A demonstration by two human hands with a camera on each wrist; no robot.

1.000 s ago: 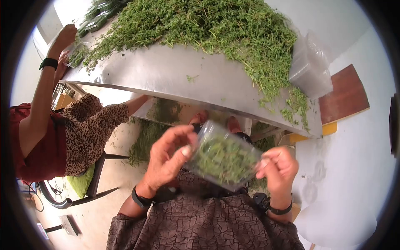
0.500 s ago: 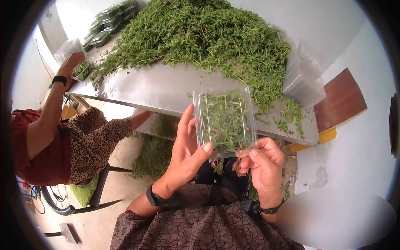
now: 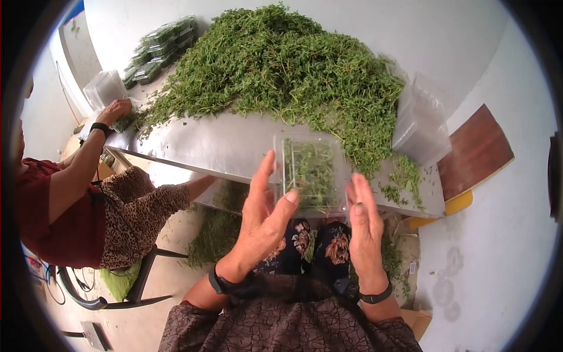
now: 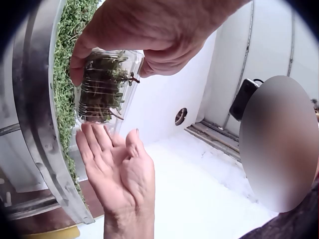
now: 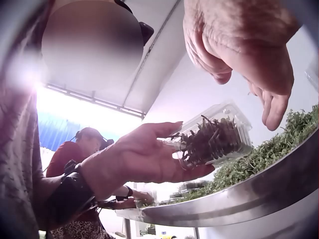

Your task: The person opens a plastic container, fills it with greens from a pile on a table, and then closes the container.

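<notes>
A clear plastic box point(image 3: 311, 173) of green sprigs is held up before the table's front edge. The left hand point(image 3: 258, 217) grips its left side, thumb on the near face and fingers round the side. In the right wrist view the left hand point(image 5: 144, 154) holds the box point(image 5: 214, 137) between thumb and fingers, stems showing at one end. The right hand point(image 3: 366, 234) is at the box's right side with straight fingers. The left wrist view shows the right hand point(image 4: 119, 174) palm up, fingertips at the box's end point(image 4: 102, 89); whether they touch is unclear.
A large heap of greens point(image 3: 281, 64) covers the metal table point(image 3: 205, 141). Stacked empty boxes point(image 3: 422, 123) stand right, filled boxes point(image 3: 158, 47) back left. Another person point(image 3: 64, 205) sits at the left, one hand at a box. A brown board point(image 3: 478, 152) lies beyond the table's right end.
The right hand has let go of the box's lower right corner and straightened its fingers. The box, tilted earlier, is now upright in the left hand. The head view has shifted, showing more behind the table.
</notes>
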